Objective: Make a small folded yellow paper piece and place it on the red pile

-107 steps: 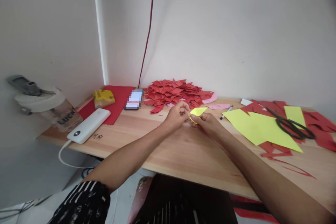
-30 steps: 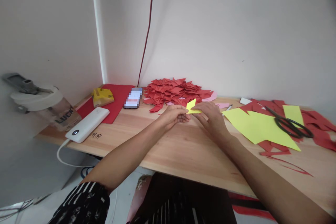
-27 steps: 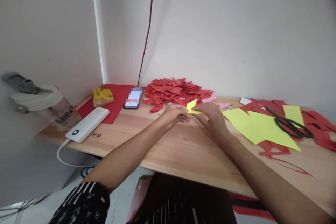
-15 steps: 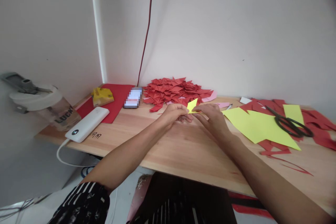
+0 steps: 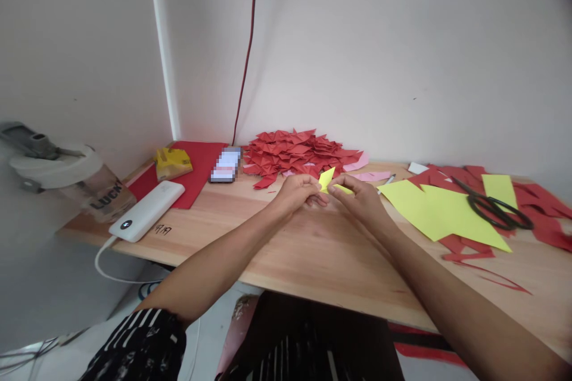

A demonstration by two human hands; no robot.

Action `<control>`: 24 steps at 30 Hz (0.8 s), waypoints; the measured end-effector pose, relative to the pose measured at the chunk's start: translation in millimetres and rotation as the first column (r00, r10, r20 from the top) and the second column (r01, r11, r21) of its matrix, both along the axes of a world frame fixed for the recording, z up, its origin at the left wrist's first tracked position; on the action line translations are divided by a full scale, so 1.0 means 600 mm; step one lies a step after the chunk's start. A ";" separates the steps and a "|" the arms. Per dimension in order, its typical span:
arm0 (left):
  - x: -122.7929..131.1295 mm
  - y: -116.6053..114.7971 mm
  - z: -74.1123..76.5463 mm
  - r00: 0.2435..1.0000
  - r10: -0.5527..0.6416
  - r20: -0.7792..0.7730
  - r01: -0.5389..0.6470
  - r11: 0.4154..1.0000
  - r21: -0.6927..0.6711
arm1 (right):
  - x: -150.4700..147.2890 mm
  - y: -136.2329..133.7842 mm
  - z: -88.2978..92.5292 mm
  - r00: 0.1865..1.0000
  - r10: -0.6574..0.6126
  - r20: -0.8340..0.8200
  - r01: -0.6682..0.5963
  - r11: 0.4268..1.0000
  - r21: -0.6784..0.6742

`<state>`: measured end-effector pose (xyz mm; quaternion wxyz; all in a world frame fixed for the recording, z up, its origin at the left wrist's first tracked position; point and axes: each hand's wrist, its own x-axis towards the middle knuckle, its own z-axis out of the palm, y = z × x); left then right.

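Left hand (image 5: pixel 297 190) and right hand (image 5: pixel 363 200) both pinch a yellow paper piece (image 5: pixel 327 178) between closed fingertips; aligning edges before pressing likely keeps the crease crisp.

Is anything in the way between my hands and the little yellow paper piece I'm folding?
Nothing visible. The left hand and the right hand both pinch the small yellow paper piece at their fingertips, over the wooden table. The pile of red folded triangles lies behind it, toward the wall.
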<state>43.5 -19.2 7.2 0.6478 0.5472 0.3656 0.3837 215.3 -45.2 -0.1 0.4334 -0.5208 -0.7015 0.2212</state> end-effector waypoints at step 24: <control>0.004 0.005 -0.012 0.998 0.016 -0.056 -0.015 1.000 0.020 | 0.002 0.018 -0.017 0.986 -0.056 -0.155 0.041 0.994 -0.100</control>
